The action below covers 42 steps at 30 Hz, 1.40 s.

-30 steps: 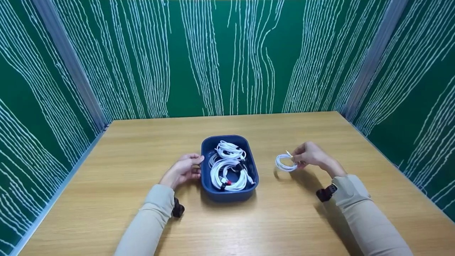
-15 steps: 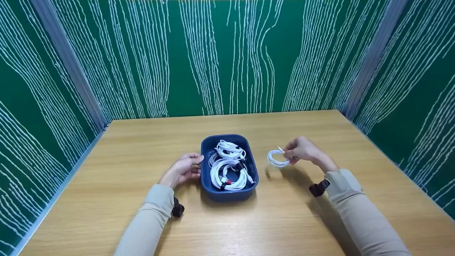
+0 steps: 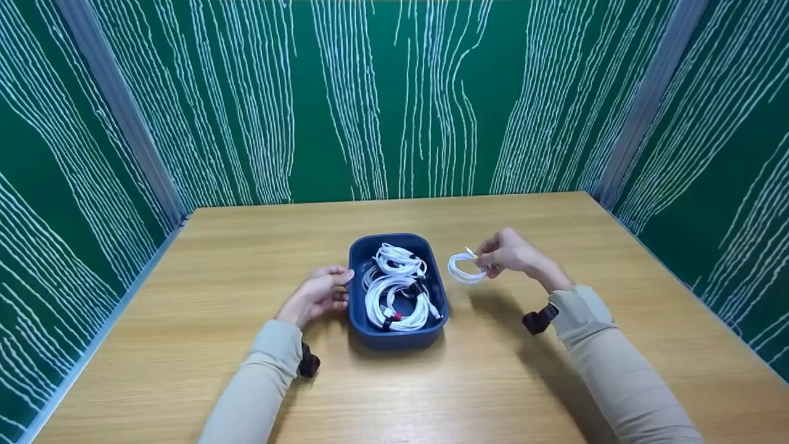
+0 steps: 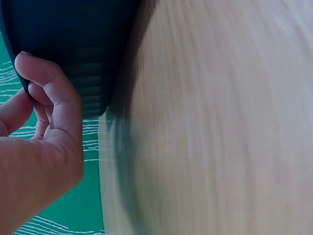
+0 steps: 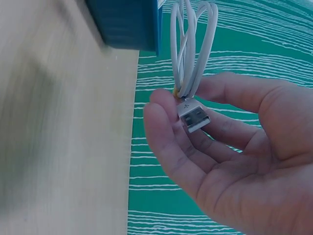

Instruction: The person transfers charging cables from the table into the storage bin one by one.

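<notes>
Coiled white USB cable (image 3: 465, 269) hangs in the right hand (image 3: 509, 254), lifted off the desk and just beside the tray at the tray's 3 o'clock. The right wrist view shows that grip closely: the fingertips (image 5: 159, 105) pinch the loops where they gather, and the silver USB plug (image 5: 194, 114) lies across the fingers, with the loops standing up toward the tray's corner (image 5: 128, 23). At 9 o'clock of the tray the left hand (image 3: 318, 295) rests on the light wooden desk (image 3: 185, 345); its grip is curled against the dark blue rounded plastic tray (image 3: 396, 336), thumb tip (image 4: 36, 68) pressed to the ribbed outer wall (image 4: 88, 58). Inside the tray lie several more bundled white cables (image 3: 397, 287), tied with dark straps and one showing a red band. Both forearms wear beige sleeves (image 3: 259, 382). Green panels with white wavy lines (image 3: 382, 98) enclose the desk from 9 through 12 to 3 o'clock.
</notes>
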Tool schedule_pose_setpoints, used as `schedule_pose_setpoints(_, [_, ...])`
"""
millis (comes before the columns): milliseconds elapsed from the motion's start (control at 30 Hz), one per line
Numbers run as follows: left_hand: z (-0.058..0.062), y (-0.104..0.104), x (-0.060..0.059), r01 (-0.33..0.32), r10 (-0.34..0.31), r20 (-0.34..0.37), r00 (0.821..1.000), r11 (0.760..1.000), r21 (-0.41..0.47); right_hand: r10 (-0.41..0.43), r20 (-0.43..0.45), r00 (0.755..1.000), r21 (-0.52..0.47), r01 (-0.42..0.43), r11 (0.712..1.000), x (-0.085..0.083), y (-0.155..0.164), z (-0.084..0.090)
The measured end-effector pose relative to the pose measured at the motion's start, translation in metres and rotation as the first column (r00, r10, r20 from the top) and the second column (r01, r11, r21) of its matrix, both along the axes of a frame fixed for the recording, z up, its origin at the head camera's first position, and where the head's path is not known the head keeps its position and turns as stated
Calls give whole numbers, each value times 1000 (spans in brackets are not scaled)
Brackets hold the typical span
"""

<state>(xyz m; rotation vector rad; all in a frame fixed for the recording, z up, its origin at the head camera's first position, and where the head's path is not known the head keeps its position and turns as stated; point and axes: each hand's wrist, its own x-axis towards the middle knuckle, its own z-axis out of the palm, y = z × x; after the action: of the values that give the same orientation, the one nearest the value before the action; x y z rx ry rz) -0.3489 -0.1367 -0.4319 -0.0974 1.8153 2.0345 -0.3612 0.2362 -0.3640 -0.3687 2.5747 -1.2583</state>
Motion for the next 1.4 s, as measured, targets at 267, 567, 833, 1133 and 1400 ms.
schedule_pose_setpoints(267, [2,1,0,-9,9,8,1000,1000,-7,0,-15,1000,31,0,1000,-1,-7,7])
schedule_pose_setpoints(567, [2,1,0,8,-8,-2,1000,1000,-15,22,-27,999,11,-22,1000,0,-13,9])
schedule_pose_setpoints(833, [0,0,1,31,-31,-3,1000,1000,6,46,-50,998,-6,-46,999,2,-23,11])
schedule_pose_setpoints(1133, [2,-1,1,11,-11,-13,1000,1000,7,49,-49,998,8,-49,999,3,-31,15])
schedule_pose_setpoints(1400, [1,-1,3,22,-22,-9,1000,1000,1,63,-62,996,18,-62,998,3,-36,13])
